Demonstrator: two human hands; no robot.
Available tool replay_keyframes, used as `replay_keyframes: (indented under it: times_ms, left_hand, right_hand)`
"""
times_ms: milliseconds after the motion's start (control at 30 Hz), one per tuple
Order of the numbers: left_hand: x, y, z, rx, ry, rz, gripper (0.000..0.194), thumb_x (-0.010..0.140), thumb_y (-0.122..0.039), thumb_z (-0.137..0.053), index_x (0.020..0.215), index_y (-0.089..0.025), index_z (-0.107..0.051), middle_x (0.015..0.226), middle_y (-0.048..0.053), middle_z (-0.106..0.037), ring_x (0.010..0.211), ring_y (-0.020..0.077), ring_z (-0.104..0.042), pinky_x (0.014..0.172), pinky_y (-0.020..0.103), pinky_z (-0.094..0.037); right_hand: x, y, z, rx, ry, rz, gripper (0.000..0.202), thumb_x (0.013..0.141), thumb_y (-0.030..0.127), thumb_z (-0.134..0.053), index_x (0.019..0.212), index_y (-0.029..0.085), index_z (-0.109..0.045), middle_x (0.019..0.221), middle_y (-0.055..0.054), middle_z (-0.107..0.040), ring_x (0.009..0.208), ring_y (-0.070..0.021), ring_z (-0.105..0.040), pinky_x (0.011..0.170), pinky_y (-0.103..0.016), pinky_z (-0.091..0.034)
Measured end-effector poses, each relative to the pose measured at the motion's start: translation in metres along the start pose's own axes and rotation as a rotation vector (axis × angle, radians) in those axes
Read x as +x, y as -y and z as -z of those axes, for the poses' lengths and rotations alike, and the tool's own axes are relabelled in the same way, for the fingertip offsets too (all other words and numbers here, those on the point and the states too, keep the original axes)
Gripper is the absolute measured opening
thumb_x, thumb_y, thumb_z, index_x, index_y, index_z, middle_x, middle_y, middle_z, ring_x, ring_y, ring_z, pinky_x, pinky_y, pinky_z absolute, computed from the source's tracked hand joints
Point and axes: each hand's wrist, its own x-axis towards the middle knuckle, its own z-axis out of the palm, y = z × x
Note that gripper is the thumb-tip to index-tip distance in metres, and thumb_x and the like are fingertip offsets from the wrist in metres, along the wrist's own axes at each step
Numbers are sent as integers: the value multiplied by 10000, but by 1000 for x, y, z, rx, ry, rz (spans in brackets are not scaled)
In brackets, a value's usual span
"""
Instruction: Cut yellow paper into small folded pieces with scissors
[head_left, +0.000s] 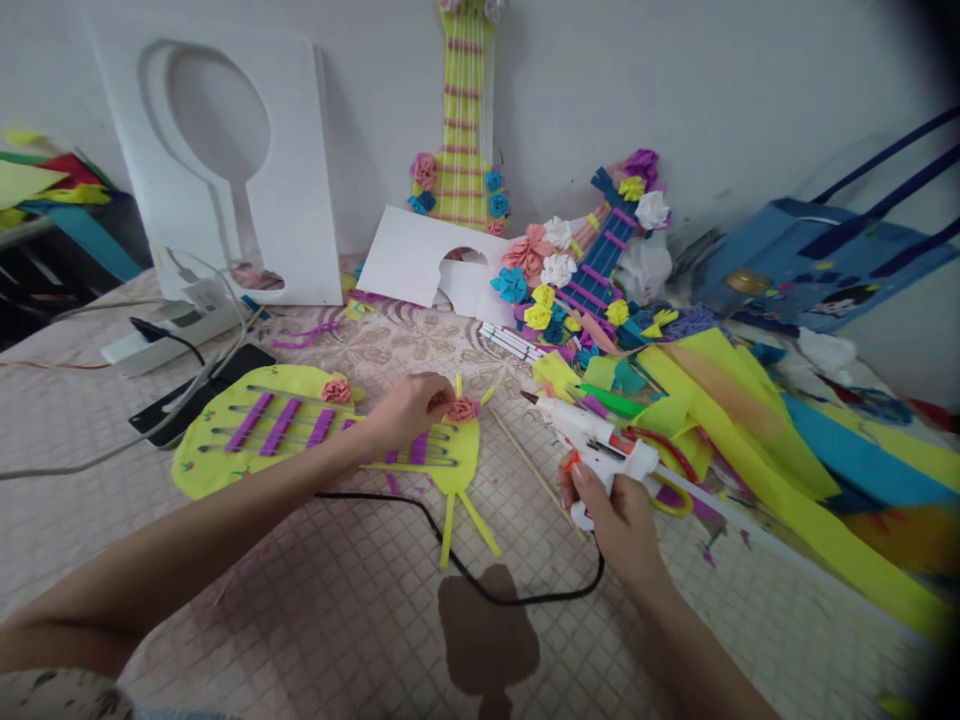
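- Yellow paper guitar (262,465) lay flat, left of centre.
- Left hand (416,405) had curled fingers by its right-end pink flower (463,409) (couldn't tell if pinching).
- Right hand (611,515) gripped the white glue gun (592,440), right of centre.
- Blue bag (810,260) sat upper right.

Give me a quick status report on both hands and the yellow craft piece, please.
Right hand gripping white glue gun. Left hand at pink flower on yellow craft piece. Black cord looping across near side.
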Motion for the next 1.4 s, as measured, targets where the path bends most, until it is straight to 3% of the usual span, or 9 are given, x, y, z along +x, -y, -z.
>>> replay_keyframes:
  times_ms: [167,300,700,1033,1400]
  left_hand:
    - [0,2,0,-23,-52,-18,127,764,-162,-536,871,-138,-600,857,58,-607,708,123,-571,642,243,-468]
    - [1,1,-5,-35,-25,-12,149,763,-238,-587,882,-149,-600,865,57,-608,730,135,-583,653,258,-485]
    - [2,-3,-11,-20,26,-48,127,806,-235,-556,863,-145,-626,840,63,-616,732,143,-580,682,273,-472]
    - [1,2,-12,27,-29,-126,197,815,-267,-555,979,-173,-611,998,86,-619,962,200,-561,867,348,-439]
    - [6,-5,-20,-4,5,-142,160,807,-171,-521,931,-153,-622,935,83,-639,896,185,-575,840,336,-454]
  right_hand:
    - [1,0,0,-19,3,-18,389,869,458,-454,606,176,-505,534,3,-482,517,-121,-456,488,-247,-341]
    - [1,0,0,-28,2,-12,416,866,473,-452,577,178,-498,530,-5,-488,520,-127,-457,503,-255,-352]
    - [0,-5,0,-10,3,-37,387,862,462,-470,618,167,-532,541,-7,-510,517,-121,-468,485,-243,-354]
    - [1,-1,-1,-39,0,-16,414,852,487,-467,586,173,-515,526,-7,-509,494,-119,-460,473,-246,-347]
    - [-1,-8,1,-15,8,-60,416,848,489,-477,586,170,-531,527,-7,-511,514,-127,-472,478,-244,-343]
